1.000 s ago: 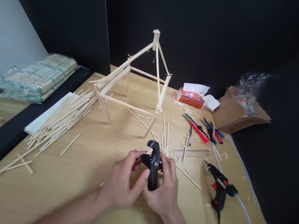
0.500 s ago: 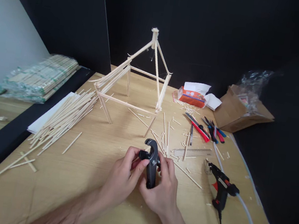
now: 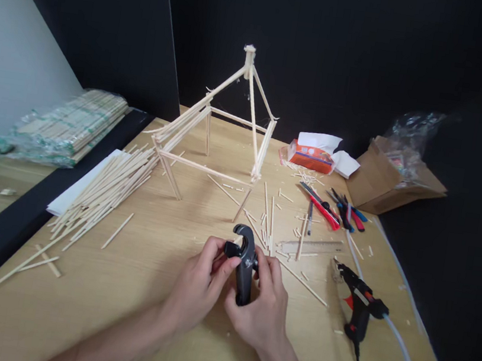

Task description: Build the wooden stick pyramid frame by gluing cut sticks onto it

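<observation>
Between my two hands is a black clamp with a curved, hooked jaw at its top. My left hand is closed, its thumb and index finger pinching the black part at the clamp's left side. With fingers curled, my right hand grips the body and the small knob on the right. A bit of pale wood shows by the jaw; whether it sits inside, I cannot tell. Beyond my hands stands a frame of wooden sticks on legs, its slanting sticks meeting at a raised peak.
A pile of loose sticks lies left, near wrapped stick bundles. At right are a hot glue gun, a clear ruler, a red utility knife, pliers, a tissue pack and a cardboard box. Stick offcuts are scattered about.
The view has shifted very slightly, so things at the sides appear a little further right. Both hands keep the same hold on the clamp.
</observation>
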A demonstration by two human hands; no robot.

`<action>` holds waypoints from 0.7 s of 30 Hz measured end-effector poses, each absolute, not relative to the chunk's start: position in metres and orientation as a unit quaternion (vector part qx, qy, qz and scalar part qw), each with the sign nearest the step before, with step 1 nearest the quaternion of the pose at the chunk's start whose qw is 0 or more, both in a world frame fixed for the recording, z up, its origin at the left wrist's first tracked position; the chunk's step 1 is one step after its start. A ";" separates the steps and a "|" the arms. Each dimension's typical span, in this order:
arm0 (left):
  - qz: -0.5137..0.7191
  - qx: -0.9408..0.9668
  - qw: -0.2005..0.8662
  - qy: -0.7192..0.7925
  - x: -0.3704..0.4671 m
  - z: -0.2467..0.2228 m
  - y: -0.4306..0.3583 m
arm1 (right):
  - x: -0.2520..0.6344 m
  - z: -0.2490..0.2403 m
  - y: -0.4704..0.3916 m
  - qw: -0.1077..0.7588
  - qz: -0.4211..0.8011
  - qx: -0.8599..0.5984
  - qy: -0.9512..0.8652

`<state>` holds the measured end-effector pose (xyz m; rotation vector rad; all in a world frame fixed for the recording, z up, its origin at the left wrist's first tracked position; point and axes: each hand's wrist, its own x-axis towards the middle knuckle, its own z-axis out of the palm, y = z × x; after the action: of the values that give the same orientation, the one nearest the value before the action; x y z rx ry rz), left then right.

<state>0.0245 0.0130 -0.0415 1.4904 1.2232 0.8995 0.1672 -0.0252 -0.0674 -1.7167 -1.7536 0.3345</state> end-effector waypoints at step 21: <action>0.381 0.591 0.479 0.525 0.027 -0.050 0.006 | 0.166 -0.076 -0.024 0.323 0.072 -0.647 -0.687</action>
<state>0.0269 0.0058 -0.0496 1.4435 1.2821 0.9310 0.1664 -0.0244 -0.0762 -1.6986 -1.8021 0.1892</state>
